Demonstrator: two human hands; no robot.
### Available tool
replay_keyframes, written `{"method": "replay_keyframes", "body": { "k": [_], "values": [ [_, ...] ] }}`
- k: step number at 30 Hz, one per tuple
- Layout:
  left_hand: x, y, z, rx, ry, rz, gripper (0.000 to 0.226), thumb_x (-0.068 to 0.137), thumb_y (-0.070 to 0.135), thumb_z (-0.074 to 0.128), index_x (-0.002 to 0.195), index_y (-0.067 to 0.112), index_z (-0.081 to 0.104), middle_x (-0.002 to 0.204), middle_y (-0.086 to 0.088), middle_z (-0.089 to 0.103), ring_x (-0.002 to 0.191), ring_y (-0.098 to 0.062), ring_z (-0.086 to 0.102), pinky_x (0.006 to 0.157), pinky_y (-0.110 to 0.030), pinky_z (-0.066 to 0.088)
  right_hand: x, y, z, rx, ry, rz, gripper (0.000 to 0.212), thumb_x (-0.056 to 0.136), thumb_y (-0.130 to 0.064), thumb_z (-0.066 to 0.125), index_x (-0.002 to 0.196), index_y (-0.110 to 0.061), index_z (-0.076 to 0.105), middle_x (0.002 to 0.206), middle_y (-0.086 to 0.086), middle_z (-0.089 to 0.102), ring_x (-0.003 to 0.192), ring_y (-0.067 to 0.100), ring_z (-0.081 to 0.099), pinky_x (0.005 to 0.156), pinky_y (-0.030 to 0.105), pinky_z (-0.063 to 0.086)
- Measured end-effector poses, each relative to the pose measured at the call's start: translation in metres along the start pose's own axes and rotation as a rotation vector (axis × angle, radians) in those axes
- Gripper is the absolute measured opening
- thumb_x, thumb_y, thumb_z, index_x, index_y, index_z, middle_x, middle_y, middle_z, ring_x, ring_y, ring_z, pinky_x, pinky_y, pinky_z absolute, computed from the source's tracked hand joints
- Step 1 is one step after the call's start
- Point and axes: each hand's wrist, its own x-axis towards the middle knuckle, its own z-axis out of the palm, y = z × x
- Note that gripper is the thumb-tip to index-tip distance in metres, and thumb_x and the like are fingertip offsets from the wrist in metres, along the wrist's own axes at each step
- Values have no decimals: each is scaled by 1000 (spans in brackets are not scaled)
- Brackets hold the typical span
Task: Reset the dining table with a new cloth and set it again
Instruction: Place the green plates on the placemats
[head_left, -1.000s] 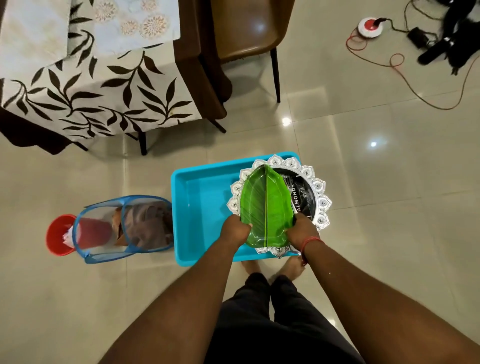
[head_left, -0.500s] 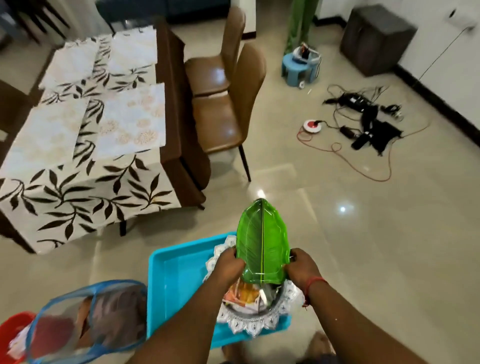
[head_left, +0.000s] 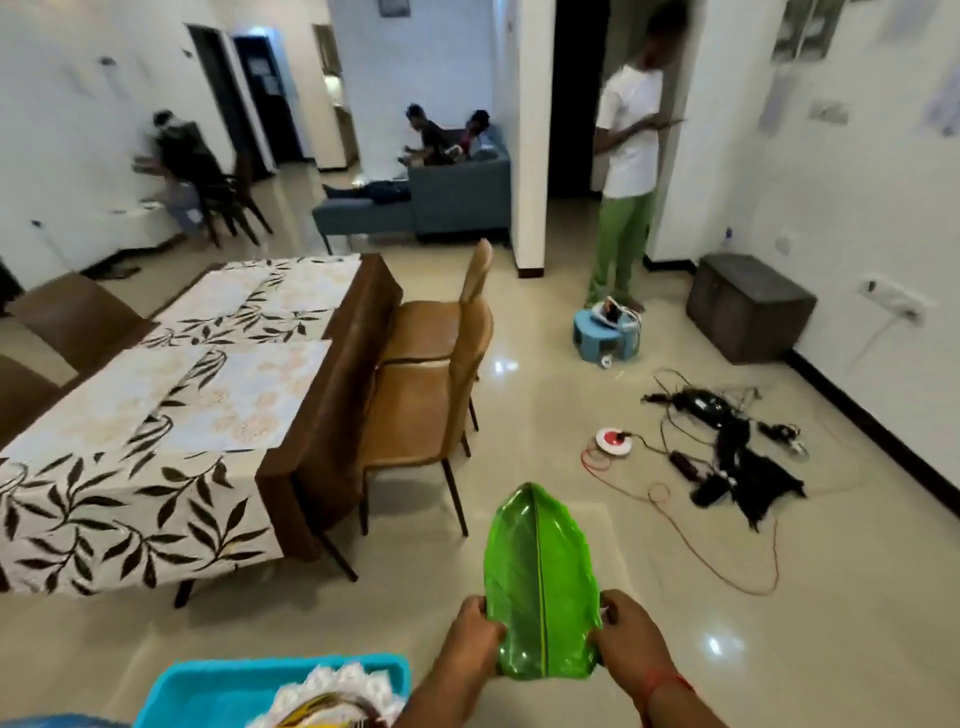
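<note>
Left hand (head_left: 475, 636) and right hand (head_left: 631, 636) grip green leaf plate (head_left: 537, 582); blue tub (head_left: 218, 693) holds 1 lace-rimmed tray (head_left: 332, 693).

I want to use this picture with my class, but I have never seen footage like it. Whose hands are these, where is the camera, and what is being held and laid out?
There is no machine here. A person wears a camera on the head, so you look forward and down at their own hands. The left hand and right hand each grip a side of a green leaf-shaped plate, held above the floor. To the left stands the dining table, covered with a leaf-patterned cloth and pale placemats. At the bottom edge, a blue tub holds a lacy-rimmed tray.
</note>
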Motion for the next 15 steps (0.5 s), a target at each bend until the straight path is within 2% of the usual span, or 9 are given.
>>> {"method": "replay_keyframes", "body": {
  "k": [2,4,6,8,9,11,13,15],
  "values": [
    [-8,29,26,-12,26,14,30,67,4,53,94,14,57,91,-14,68,78,-27,69,65,-42,60,19,-3,-31,3,-1,-18,27,58,-31,64,83,-22,67,70,1,68,67,21,67,69,39,57],
    [-4,52,39,2,44,7,32,61,12,53,93,18,55,92,-10,67,82,-25,68,68,-40,59,35,-14,-48,-7,-28,-30,30,60,-40,68,86,-24,67,72,-2,70,70,13,68,67,31,54],
    [22,60,42,6,72,14,37,55,19,52,91,19,55,93,-8,67,87,-24,68,71,-38,58,47,-37,-56,2,-34,-72,29,61,-41,66,85,-24,67,75,-5,68,72,7,65,62,21,45],
    [38,74,40,-1,92,19,37,55,20,53,92,20,56,94,-8,68,88,-23,68,73,-36,57,68,-51,-56,-2,-65,-85,24,64,-35,69,84,-23,66,74,-4,67,71,6,64,60,18,42],
    [42,85,38,-28,107,28,34,58,17,53,92,19,56,94,-8,68,86,-23,68,73,-37,58,81,-57,-55,-6,-102,-79,21,67,-29,72,86,-21,66,73,-2,67,70,9,65,61,20,46],
    [61,101,33,-102,106,26,31,68,7,52,97,14,59,93,-13,70,81,-28,70,66,-38,59,122,-66,-48,24,-161,-51,30,58,-19,70,88,-21,67,71,5,68,70,22,69,67,38,58],
    [94,120,26,-185,78,17,35,73,-2,49,105,7,61,94,-18,72,81,-33,73,60,-39,60,177,-71,-38,22,-200,-53,36,50,-16,62,85,-22,67,71,7,69,71,31,69,68,53,58],
    [122,144,13,-245,74,19,39,76,-8,47,110,6,59,99,-21,71,87,-37,71,62,-41,58,221,-86,-25,39,-218,-86,37,50,-11,58,84,-22,67,73,7,70,72,33,69,67,56,57]
  ]
}}
